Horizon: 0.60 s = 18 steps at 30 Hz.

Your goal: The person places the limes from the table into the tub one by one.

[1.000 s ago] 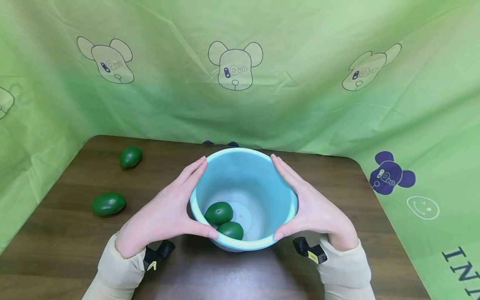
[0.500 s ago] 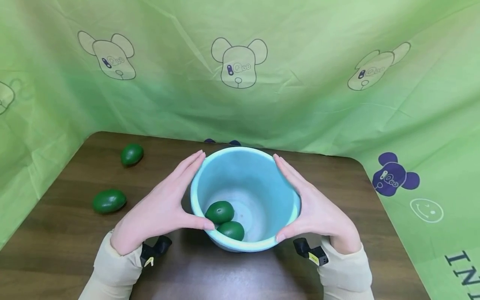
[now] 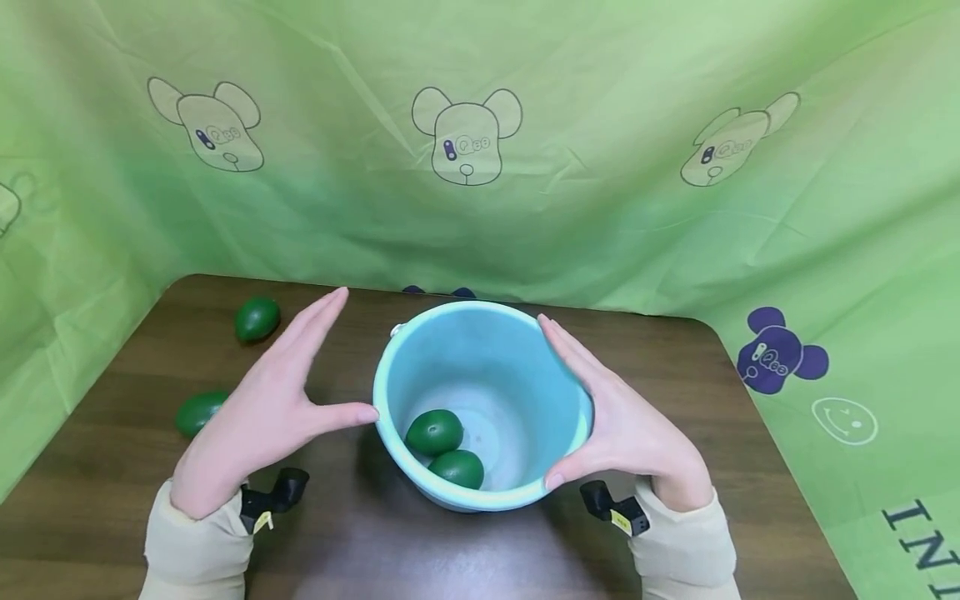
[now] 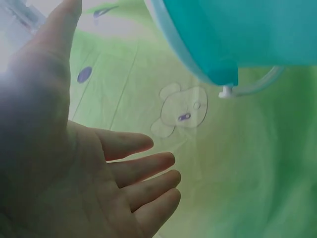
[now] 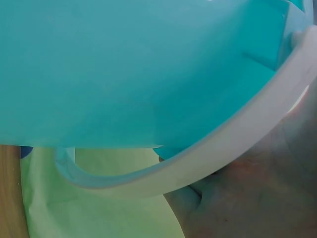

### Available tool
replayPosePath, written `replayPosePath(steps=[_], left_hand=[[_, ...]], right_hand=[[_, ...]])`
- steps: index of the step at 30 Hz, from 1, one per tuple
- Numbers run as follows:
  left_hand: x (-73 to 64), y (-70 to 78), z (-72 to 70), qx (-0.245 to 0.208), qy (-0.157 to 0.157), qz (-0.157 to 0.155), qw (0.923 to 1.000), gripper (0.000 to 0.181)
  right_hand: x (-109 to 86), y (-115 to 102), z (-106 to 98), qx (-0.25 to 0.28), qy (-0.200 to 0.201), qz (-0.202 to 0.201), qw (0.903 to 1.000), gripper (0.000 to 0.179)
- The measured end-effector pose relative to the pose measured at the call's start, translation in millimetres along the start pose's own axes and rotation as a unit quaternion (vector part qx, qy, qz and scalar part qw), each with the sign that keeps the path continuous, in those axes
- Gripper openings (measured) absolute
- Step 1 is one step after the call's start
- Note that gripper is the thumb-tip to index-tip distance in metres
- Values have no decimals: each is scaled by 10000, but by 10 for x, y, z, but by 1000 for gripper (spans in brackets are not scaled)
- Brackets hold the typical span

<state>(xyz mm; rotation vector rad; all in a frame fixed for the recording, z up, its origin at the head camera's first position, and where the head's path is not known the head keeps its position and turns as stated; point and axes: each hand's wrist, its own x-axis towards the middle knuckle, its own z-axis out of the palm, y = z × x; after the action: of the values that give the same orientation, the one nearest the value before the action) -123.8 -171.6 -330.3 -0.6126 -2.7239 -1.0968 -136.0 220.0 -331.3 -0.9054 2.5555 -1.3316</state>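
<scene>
A light blue bucket [image 3: 480, 350] stands upright in the middle of the head view, with two dark green avocado-shaped fruits [image 3: 435, 432] at its near left inside. My right hand [image 3: 626, 417] holds the bucket's right side, thumb at the near rim and fingers along the far right rim. To the left, my left hand [image 3: 270, 400] is spread wide, fingers straight and palm towards the bucket; its thumb tip is right at the left rim. In the left wrist view that palm holds nothing. The bucket's white handle [image 5: 218, 153] hangs down, crossing in front of the right hand in the right wrist view.
Two more green fruits lie on the brown wooden table [image 3: 465, 558] at the left: one fruit [image 3: 257, 319] towards the back, another fruit [image 3: 198, 412] partly hidden behind my left hand. A green printed cloth [image 3: 600, 217] hangs behind the table and along both sides.
My left hand has let go of the bucket and moved left, uncovering a handle joint at the rim. The right hand stays on the bucket. Head view shifts slightly.
</scene>
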Motion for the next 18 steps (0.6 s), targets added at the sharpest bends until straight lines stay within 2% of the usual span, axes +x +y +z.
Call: replayPosePath(steps=[6, 12, 18], left_hand=[[-24, -24, -107, 11, 208, -180, 9996, 113], [-43, -30, -159, 4, 345, -228, 9991, 106], [-91, -102, -236, 18, 574, -320, 9978, 99]], right_hand=[[-5, -7, 1, 92, -1, 22, 10000, 151], [-13, 0, 11, 96, 27, 9, 10000, 150], [-8, -10, 0, -24, 50, -18, 10000, 151]])
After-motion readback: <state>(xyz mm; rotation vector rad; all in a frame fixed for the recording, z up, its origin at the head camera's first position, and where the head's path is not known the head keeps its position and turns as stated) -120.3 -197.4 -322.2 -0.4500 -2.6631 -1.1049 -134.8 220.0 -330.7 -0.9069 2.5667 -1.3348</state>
